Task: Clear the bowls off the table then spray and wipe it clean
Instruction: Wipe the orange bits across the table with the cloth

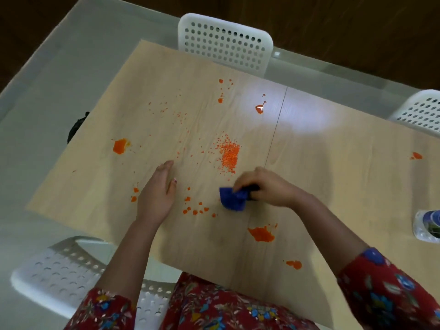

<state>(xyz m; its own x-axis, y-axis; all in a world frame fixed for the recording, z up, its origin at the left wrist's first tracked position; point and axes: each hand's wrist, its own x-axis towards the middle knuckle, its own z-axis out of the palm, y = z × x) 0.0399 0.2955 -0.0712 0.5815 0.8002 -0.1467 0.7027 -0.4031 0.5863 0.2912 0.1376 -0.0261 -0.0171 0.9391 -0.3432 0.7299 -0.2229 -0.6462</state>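
A light wooden table (321,186) carries orange splashes and a patch of orange crumbs (229,154). My right hand (264,186) grips a crumpled blue cloth (233,198) and holds it down on the table near the middle. My left hand (157,191) rests flat on the table to the left of the cloth, fingers straight. Small orange drops (195,209) lie between the two hands. A larger orange blot (262,234) sits nearer to me. No bowl is in view.
A spray bottle (427,226) lies at the table's right edge. White perforated chairs stand at the far side (225,42), far right (421,111) and near left (62,272). A dark object (77,127) shows beyond the table's left edge.
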